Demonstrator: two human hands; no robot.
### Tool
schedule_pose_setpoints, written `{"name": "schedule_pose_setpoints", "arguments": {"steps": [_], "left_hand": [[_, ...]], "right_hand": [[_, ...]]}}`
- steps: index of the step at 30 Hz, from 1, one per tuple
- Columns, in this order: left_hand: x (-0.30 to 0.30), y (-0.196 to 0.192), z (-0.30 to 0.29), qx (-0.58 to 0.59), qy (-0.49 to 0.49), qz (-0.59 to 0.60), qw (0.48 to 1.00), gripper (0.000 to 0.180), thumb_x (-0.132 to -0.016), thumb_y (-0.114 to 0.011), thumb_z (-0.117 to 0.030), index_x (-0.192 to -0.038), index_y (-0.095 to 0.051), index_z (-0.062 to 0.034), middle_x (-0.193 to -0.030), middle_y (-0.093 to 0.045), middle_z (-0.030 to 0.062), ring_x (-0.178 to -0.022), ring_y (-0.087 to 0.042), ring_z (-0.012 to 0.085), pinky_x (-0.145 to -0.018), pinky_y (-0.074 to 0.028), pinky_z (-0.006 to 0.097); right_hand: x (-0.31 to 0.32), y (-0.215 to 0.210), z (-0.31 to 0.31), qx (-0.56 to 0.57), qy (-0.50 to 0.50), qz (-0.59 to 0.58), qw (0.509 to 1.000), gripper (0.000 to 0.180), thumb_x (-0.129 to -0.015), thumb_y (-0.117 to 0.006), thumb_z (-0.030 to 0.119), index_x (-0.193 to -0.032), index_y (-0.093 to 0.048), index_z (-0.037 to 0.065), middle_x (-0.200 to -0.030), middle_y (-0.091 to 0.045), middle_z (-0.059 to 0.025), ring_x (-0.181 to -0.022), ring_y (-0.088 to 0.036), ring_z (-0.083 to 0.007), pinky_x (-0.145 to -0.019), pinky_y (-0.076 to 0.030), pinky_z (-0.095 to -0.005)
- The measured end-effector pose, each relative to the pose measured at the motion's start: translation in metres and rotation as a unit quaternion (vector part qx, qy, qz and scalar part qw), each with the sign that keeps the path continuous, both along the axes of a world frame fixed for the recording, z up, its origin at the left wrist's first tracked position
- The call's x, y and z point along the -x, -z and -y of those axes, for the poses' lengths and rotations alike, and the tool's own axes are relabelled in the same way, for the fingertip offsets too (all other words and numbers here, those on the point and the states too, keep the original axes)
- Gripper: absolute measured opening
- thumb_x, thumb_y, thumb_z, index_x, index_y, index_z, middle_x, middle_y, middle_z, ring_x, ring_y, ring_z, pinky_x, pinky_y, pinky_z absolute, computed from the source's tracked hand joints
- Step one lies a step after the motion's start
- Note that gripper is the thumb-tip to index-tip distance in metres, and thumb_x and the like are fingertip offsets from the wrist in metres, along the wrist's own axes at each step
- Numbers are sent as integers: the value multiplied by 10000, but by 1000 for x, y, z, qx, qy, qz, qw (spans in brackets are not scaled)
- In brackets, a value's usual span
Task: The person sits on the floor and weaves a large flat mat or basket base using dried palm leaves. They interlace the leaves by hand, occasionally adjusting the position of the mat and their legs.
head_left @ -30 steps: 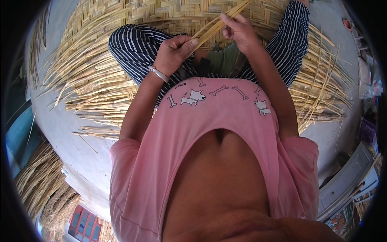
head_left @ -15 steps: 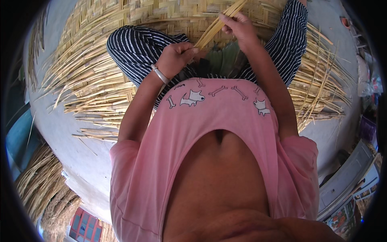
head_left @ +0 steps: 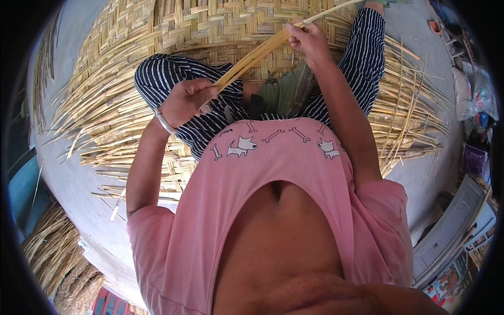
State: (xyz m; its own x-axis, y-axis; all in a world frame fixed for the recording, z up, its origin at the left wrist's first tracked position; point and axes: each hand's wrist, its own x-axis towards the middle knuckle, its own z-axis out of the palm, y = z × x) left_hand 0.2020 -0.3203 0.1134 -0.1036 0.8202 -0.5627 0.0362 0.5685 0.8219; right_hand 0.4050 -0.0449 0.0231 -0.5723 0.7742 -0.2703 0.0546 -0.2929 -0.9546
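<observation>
A flat yellowish split-cane strip (head_left: pixel 252 59), looking like several thin layers together, stretches slantwise between my hands above my lap. My left hand (head_left: pixel 188 102), with a pale bangle at its wrist, pinches the strip's near-left end between thumb and fingers. Higher up and to the right, my right hand (head_left: pixel 311 43) grips it with closed fingers. Beyond that hand a narrow pale length (head_left: pixel 336 7) runs on toward the upper right. Beneath lies a large woven cane mat (head_left: pixel 210 31), its weave showing past my knees.
Loose cane ends stick out of the mat at the left (head_left: pixel 100 113) and right (head_left: pixel 415 100). I sit on it in striped trousers (head_left: pixel 168 73), a green shoe (head_left: pixel 281 92) between my legs. A straw heap (head_left: pixel 50 247) lies lower left; a grey panel (head_left: pixel 446 231) stands lower right.
My left hand has moved left and toward me, farther from my right hand, and a longer stretch of strip shows between them. My right hand stays closed near the same place.
</observation>
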Motion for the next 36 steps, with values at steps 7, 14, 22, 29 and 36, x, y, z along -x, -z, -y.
{"name": "schedule_pose_setpoints", "arguments": {"steps": [7, 14, 22, 29, 36], "left_hand": [[19, -15, -1, 19, 8, -36, 999, 218, -1016, -607, -201, -992, -692, -2, -693, -568, -35, -566, -506, 29, -489, -409, 196], [40, -12, 4, 31, 46, -62, 997, 271, -1009, -616, -314, -1024, -703, -57, -726, -605, -54, -607, -564, 20, -512, -429, 176], [29, -7, 14, 53, -2, -56, 997, 218, -1017, -609, -207, -969, -692, -12, -663, -536, -43, -549, -484, 34, -484, -385, 198], [34, -8, 28, 55, -13, -29, 998, 223, -1014, -615, -210, -962, -697, -9, -668, -538, -41, -554, -482, 31, -486, -378, 197], [35, -20, 33, 60, 4, -50, 997, 217, -1008, -624, -206, -975, -697, -4, -683, -543, -45, -578, -486, 34, -504, -382, 197]], "right_hand": [[6, 5, -6, -23, 3, 26, 999, 214, -910, -742, 167, -1039, -677, 9, -788, -664, -46, -670, -641, -109, -575, -532, -256], [4, 18, -15, 65, -18, -7, 998, 244, -897, -770, 239, -1032, -693, 51, -884, -688, -32, -772, -671, -122, -679, -564, -260], [3, 23, -9, 50, -28, 39, 998, 265, -900, -765, 286, -1019, -688, 63, -944, -704, -44, -829, -684, -134, -705, -565, -260], [-3, 20, -16, 29, -18, 41, 999, 306, -906, -758, 287, -1073, -684, 42, -969, -699, -54, -860, -685, -150, -719, -582, -275], [-7, 23, -24, -16, 16, 75, 997, 279, -924, -730, 225, -1088, -681, 6, -964, -703, -87, -810, -701, -168, -665, -595, -289]]}}
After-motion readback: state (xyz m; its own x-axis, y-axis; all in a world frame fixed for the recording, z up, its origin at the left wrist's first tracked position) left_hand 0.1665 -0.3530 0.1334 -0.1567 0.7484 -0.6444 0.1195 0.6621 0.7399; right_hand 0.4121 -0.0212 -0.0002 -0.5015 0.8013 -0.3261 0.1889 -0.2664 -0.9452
